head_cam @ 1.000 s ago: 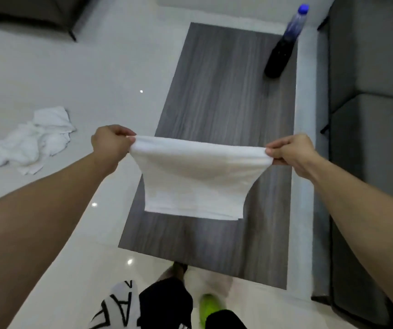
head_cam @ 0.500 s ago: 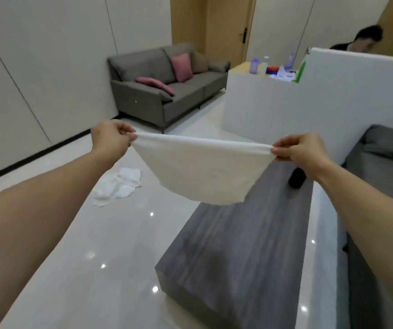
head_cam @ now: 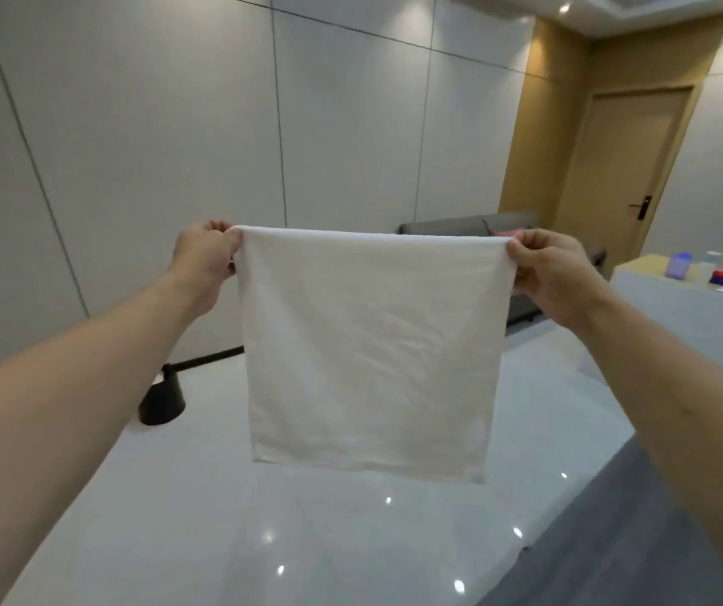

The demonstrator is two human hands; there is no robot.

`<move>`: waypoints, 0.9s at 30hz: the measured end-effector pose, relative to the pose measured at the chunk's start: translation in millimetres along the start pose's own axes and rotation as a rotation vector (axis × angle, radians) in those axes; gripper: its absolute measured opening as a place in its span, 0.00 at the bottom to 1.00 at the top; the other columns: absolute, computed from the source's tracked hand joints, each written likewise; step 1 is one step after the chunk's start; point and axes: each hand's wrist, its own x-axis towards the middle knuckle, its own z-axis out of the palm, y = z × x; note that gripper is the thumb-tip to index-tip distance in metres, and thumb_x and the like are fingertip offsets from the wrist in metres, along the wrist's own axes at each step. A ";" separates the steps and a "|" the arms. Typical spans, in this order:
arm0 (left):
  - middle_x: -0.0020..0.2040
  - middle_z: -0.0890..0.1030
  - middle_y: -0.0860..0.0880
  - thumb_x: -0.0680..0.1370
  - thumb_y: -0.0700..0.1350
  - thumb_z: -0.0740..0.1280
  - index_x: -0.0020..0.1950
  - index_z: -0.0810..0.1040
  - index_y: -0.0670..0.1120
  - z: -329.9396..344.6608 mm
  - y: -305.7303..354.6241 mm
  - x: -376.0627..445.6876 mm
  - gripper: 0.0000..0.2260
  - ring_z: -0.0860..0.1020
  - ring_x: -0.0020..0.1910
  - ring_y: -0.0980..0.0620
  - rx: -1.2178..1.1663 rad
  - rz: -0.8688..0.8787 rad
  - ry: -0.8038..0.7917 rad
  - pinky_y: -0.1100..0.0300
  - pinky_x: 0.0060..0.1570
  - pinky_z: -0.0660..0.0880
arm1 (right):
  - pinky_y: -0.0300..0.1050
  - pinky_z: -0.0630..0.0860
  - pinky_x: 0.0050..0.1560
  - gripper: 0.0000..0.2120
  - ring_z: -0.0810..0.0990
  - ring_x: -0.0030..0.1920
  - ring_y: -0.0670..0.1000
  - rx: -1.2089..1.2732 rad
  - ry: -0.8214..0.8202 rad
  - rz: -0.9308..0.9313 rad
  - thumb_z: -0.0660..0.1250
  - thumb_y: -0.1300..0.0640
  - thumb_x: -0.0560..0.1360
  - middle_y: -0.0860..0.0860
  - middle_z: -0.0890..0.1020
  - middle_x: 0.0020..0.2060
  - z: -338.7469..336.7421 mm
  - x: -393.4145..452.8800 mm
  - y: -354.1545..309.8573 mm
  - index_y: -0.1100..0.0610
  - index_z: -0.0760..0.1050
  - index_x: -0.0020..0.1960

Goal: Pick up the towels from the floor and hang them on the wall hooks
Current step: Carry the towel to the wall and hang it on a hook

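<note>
A white towel point(head_cam: 368, 347) hangs flat and stretched in front of me at chest height. My left hand point(head_cam: 206, 260) pinches its top left corner and my right hand point(head_cam: 547, 273) pinches its top right corner. The towel's lower edge hangs free above the glossy floor. Behind it stands a pale panelled wall point(head_cam: 176, 124); I see no hooks on it in this view. The crumpled towel on the floor is out of sight.
A black floor lamp base point(head_cam: 162, 400) stands by the wall at the left. A grey sofa point(head_cam: 473, 225) shows behind the towel. At the right are a white partition point(head_cam: 678, 317), a table with bottles point(head_cam: 678, 264), a wooden door point(head_cam: 630, 168) and the grey coffee table's corner point(head_cam: 639, 540).
My view has swung up from the floor and coffee table to the wall. Both hands keep their hold while the towel rises and now hangs straight down.
</note>
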 end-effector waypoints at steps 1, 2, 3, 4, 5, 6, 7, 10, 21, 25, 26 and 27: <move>0.39 0.75 0.48 0.80 0.37 0.63 0.40 0.72 0.48 -34.2 4.4 12.3 0.10 0.75 0.39 0.49 -0.023 0.002 0.025 0.52 0.43 0.76 | 0.48 0.80 0.45 0.07 0.77 0.40 0.52 0.040 -0.033 0.008 0.64 0.63 0.80 0.54 0.76 0.38 36.3 8.6 -0.6 0.58 0.75 0.42; 0.39 0.75 0.48 0.80 0.37 0.63 0.41 0.72 0.48 -68.5 8.2 23.2 0.10 0.74 0.39 0.49 -0.029 0.008 0.052 0.53 0.41 0.75 | 0.49 0.79 0.45 0.08 0.77 0.40 0.52 0.075 -0.057 0.016 0.64 0.64 0.80 0.54 0.76 0.38 72.7 17.7 -0.4 0.58 0.74 0.42; 0.39 0.75 0.48 0.80 0.37 0.63 0.41 0.72 0.48 -103.8 11.2 33.2 0.10 0.74 0.40 0.49 -0.019 0.017 0.080 0.53 0.40 0.75 | 0.51 0.79 0.47 0.08 0.77 0.41 0.53 0.103 -0.074 0.022 0.63 0.65 0.80 0.54 0.76 0.39 109.2 26.9 0.4 0.59 0.74 0.42; 0.40 0.75 0.47 0.80 0.37 0.64 0.42 0.72 0.48 -139.8 14.3 42.5 0.09 0.74 0.40 0.49 -0.002 0.029 0.111 0.53 0.40 0.75 | 0.53 0.78 0.50 0.08 0.77 0.43 0.53 0.123 -0.087 0.026 0.63 0.67 0.79 0.54 0.77 0.40 146.9 36.1 1.5 0.59 0.75 0.43; 0.40 0.75 0.47 0.79 0.36 0.64 0.42 0.73 0.48 -175.2 17.3 50.9 0.09 0.75 0.40 0.49 0.019 0.041 0.142 0.53 0.40 0.76 | 0.53 0.77 0.53 0.08 0.77 0.45 0.54 0.134 -0.096 0.034 0.62 0.68 0.79 0.55 0.78 0.42 184.8 44.8 2.9 0.60 0.76 0.45; 0.40 0.76 0.47 0.79 0.36 0.65 0.42 0.74 0.48 -211.4 20.4 58.8 0.09 0.75 0.39 0.49 0.041 0.052 0.178 0.53 0.40 0.77 | 0.52 0.77 0.53 0.08 0.77 0.47 0.54 0.138 -0.115 0.046 0.61 0.68 0.80 0.55 0.78 0.43 225.6 53.3 4.7 0.60 0.77 0.47; 0.39 0.76 0.48 0.79 0.36 0.65 0.42 0.74 0.48 -246.7 23.2 65.3 0.09 0.76 0.39 0.49 0.062 0.062 0.219 0.53 0.40 0.77 | 0.50 0.78 0.52 0.09 0.78 0.47 0.53 0.130 -0.145 0.055 0.60 0.68 0.80 0.55 0.79 0.45 267.1 60.6 6.6 0.61 0.77 0.49; 0.38 0.78 0.48 0.78 0.34 0.62 0.41 0.76 0.48 -339.6 29.1 78.8 0.11 0.76 0.36 0.50 0.102 0.066 0.372 0.56 0.38 0.75 | 0.43 0.76 0.43 0.13 0.78 0.45 0.51 0.078 -0.283 0.059 0.55 0.70 0.81 0.55 0.80 0.44 396.1 71.7 7.5 0.61 0.77 0.51; 0.37 0.76 0.49 0.71 0.35 0.56 0.36 0.75 0.46 -632.8 39.0 74.4 0.11 0.73 0.33 0.52 0.198 0.069 1.010 0.63 0.26 0.67 | 0.44 0.78 0.35 0.28 0.81 0.33 0.55 0.165 -0.995 -0.021 0.77 0.37 0.61 0.58 0.82 0.37 794.7 55.3 0.2 0.62 0.84 0.43; 0.32 0.73 0.48 0.77 0.51 0.64 0.31 0.72 0.47 -728.9 49.0 66.8 0.16 0.70 0.32 0.50 0.332 0.095 1.032 0.58 0.30 0.65 | 0.51 0.76 0.44 0.42 0.80 0.40 0.59 0.215 -1.279 -0.122 0.81 0.35 0.53 0.63 0.82 0.42 930.4 45.9 1.4 0.69 0.79 0.50; 0.32 0.73 0.49 0.75 0.60 0.66 0.32 0.73 0.47 -748.9 54.5 61.2 0.19 0.71 0.32 0.50 0.384 0.064 1.019 0.56 0.32 0.66 | 0.49 0.79 0.41 0.37 0.82 0.39 0.58 0.219 -1.347 -0.139 0.82 0.38 0.53 0.62 0.84 0.43 962.9 42.1 -1.3 0.65 0.82 0.49; 0.32 0.75 0.49 0.70 0.67 0.68 0.33 0.75 0.48 -767.3 60.8 54.5 0.22 0.72 0.33 0.51 0.446 0.032 1.004 0.56 0.34 0.66 | 0.48 0.80 0.39 0.31 0.83 0.39 0.57 0.223 -1.410 -0.159 0.83 0.42 0.55 0.62 0.85 0.43 994.8 38.0 -4.6 0.62 0.83 0.49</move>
